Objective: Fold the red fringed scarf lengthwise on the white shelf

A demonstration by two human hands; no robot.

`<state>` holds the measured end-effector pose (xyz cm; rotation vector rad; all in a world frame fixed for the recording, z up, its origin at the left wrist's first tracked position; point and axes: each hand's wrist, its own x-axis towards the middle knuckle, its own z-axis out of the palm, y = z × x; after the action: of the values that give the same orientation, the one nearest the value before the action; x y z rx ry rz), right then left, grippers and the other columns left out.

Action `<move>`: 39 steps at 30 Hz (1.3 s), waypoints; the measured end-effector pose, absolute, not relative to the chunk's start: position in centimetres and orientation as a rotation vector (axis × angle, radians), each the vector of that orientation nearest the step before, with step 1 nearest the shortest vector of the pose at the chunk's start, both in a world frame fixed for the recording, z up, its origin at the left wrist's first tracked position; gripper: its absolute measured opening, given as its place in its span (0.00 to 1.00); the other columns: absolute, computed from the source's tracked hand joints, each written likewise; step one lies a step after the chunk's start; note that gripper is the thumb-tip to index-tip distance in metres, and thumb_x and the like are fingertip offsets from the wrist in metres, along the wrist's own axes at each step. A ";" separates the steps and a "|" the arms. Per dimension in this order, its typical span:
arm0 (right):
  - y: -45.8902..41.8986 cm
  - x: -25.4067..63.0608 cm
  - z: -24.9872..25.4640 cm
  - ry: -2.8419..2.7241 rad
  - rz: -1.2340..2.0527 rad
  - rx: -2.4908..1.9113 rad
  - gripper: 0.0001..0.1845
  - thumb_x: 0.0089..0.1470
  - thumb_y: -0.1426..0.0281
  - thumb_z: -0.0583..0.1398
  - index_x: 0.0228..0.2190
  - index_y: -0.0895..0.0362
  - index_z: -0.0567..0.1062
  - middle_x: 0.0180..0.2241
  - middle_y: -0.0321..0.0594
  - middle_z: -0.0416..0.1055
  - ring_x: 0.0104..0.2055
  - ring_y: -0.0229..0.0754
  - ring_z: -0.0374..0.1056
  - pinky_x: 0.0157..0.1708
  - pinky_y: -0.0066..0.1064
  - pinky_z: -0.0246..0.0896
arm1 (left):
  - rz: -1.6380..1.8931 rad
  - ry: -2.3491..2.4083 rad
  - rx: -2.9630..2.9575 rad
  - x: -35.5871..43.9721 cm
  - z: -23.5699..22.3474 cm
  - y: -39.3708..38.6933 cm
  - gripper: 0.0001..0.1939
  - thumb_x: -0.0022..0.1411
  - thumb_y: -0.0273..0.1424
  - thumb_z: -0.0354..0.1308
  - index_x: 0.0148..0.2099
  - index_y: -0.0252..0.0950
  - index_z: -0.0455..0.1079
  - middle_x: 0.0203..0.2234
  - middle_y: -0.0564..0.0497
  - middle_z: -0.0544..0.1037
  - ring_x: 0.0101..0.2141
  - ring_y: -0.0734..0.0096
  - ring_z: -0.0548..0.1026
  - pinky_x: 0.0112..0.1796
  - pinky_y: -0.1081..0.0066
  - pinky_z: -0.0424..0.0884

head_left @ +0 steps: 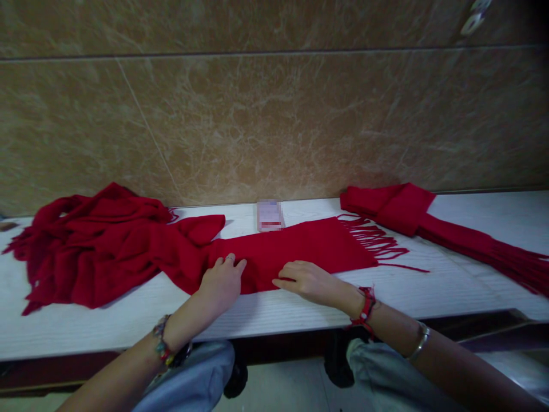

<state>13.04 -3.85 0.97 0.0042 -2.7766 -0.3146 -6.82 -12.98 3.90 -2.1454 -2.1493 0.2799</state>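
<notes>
A red fringed scarf lies spread across the white table, its tassels fanned out to the right. My left hand rests on its flat part with the fingers extended downward onto the cloth. To the right, my right hand touches the scarf's near edge, fingers loosely bent and the thumb apart. Neither hand visibly grips the fabric. Leftward, the cloth runs into a crumpled heap of red fabric; where one piece ends and another begins cannot be made out.
A folded red scarf lies at the back right, fringe trailing rightward. A small pale pack, blurred in part, stands by the tiled wall. The white table is narrow; its front edge runs just before my knees.
</notes>
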 end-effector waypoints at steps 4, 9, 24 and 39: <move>-3.9 13.0 1.0 -2.777 -0.316 0.004 0.11 0.57 0.75 0.53 0.41 0.61 0.71 0.34 0.43 0.69 0.36 0.40 0.63 0.37 0.32 0.58 | 0.291 -2.041 -2.312 -5.9 4.2 -13.1 0.25 0.58 0.20 0.42 0.57 0.38 0.60 0.49 0.41 0.65 0.46 0.59 0.66 0.44 0.62 0.65; -3.9 13.0 1.0 -2.780 -0.318 0.003 0.11 0.57 0.75 0.52 0.41 0.60 0.71 0.35 0.43 0.70 0.36 0.40 0.63 0.37 0.32 0.58 | 0.322 -2.264 -2.048 -6.3 4.2 -12.3 0.28 0.57 0.20 0.40 0.59 0.41 0.56 0.50 0.40 0.63 0.46 0.53 0.65 0.36 0.58 0.69; -3.9 13.0 1.0 -2.766 -0.331 0.021 0.10 0.57 0.75 0.52 0.40 0.61 0.71 0.33 0.43 0.69 0.35 0.39 0.62 0.35 0.31 0.57 | 0.276 -2.293 -1.993 -7.0 4.3 -10.8 0.24 0.58 0.20 0.40 0.56 0.36 0.61 0.48 0.39 0.65 0.45 0.56 0.66 0.39 0.59 0.67; -4.1 13.0 1.1 -2.764 -0.341 0.005 0.10 0.56 0.76 0.54 0.41 0.61 0.71 0.33 0.42 0.70 0.34 0.40 0.63 0.34 0.32 0.58 | 0.187 -2.191 -2.079 -7.1 4.4 -9.7 0.22 0.59 0.20 0.40 0.55 0.35 0.60 0.47 0.39 0.66 0.46 0.58 0.67 0.40 0.61 0.68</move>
<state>13.00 -4.10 1.15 0.0049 -2.7643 -0.3412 -7.09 -9.70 4.40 -2.0785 -2.1909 0.1872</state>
